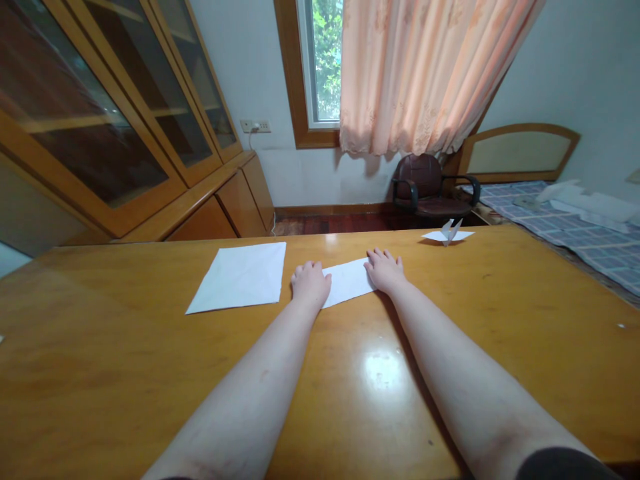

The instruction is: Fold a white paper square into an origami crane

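Note:
A folded strip of white paper [347,281] lies flat on the wooden table [340,387] in front of me. My left hand [310,285] rests on its left end, thumb on the paper and fingers pointing away, partly foreshortened. On the right end lies my right hand [385,270], palm down with its fingers spread. Both ends of the strip are partly hidden under my hands. To the left of my left hand is a flat, larger sheet of white paper [243,277]. A folded white paper crane [449,232] stands near the table's far edge, beyond my right hand.
Past the table stand a brown armchair [425,187], a pink curtain [415,73] at the window, and a bed [575,220] on the right. A glass-door cabinet [145,220] is on the left. A small white scrap [621,326] lies near the table's right edge.

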`<move>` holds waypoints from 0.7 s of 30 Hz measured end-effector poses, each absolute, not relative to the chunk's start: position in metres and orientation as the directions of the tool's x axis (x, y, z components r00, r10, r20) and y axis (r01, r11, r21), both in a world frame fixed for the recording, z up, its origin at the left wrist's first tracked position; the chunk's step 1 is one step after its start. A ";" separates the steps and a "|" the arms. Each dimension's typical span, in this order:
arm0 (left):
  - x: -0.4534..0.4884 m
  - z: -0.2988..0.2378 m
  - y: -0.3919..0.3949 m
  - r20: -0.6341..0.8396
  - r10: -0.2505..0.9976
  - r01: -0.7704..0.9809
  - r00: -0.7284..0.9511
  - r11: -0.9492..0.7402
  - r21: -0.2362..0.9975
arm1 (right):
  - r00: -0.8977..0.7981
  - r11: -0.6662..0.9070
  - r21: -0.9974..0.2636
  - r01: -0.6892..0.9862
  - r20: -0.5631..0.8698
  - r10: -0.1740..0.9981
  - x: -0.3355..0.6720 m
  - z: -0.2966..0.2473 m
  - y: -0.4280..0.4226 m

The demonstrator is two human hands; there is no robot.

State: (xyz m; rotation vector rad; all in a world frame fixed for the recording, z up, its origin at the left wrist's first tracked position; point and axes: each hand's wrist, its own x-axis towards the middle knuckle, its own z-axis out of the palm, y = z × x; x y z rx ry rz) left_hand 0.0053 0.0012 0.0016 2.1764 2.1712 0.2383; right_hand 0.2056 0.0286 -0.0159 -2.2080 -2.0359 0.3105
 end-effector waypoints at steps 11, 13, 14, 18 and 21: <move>0.003 0.001 0.004 0.123 0.992 0.978 0.010 -0.036 0.207 | 0.071 -0.081 -0.241 0.967 -0.052 0.996 0.206 -0.016 0.028; 0.003 0.002 0.004 0.119 0.993 0.974 0.022 -0.048 0.222 | 0.072 -0.082 -0.237 0.968 -0.049 0.996 0.206 -0.017 0.029; 0.003 0.002 0.004 0.118 0.993 0.972 0.029 -0.055 0.230 | 0.073 -0.081 -0.237 0.968 -0.044 0.996 0.207 -0.017 0.029; 0.002 0.001 0.005 0.134 0.989 0.956 0.060 -0.095 0.279 | 0.077 -0.084 -0.242 0.967 -0.038 0.996 0.207 -0.019 0.030; 0.000 -0.002 0.007 0.131 0.989 0.939 0.070 -0.110 0.325 | 0.077 -0.086 -0.245 0.966 -0.046 0.996 0.207 -0.019 0.030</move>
